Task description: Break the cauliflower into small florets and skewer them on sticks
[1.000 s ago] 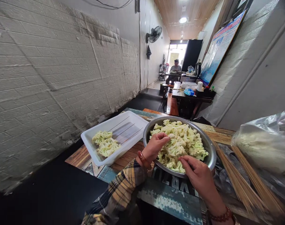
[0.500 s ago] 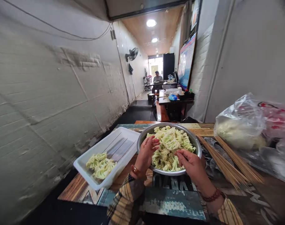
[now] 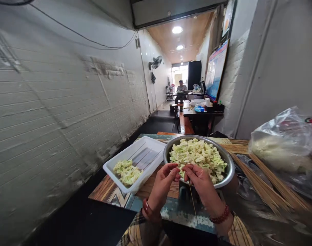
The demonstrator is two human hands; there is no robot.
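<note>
A metal bowl [image 3: 229, 172] heaped with cauliflower florets [image 3: 198, 155] stands on the wooden table. In front of its near rim my left hand [image 3: 164, 182] and my right hand [image 3: 200, 182] meet with pinched fingers. My right hand grips a thin bamboo skewer [image 3: 192, 200] that runs down towards me. My left hand pinches a small cauliflower piece [image 3: 180, 172] at the skewer's top end. Left of the bowl a white plastic tray [image 3: 145, 148] holds skewered cauliflower [image 3: 126, 171] at its near end.
A bundle of bamboo skewers [image 3: 263, 189] lies right of the bowl, beside a clear plastic bag [image 3: 284, 143] of cauliflower. A brick wall [image 3: 55, 112] runs along the left. Further tables and a seated person [image 3: 181, 87] are down the corridor.
Both hands have drawn back out of the bowl and come together at its near rim. The skewer now shows in my right hand. The view shifted slightly right.
</note>
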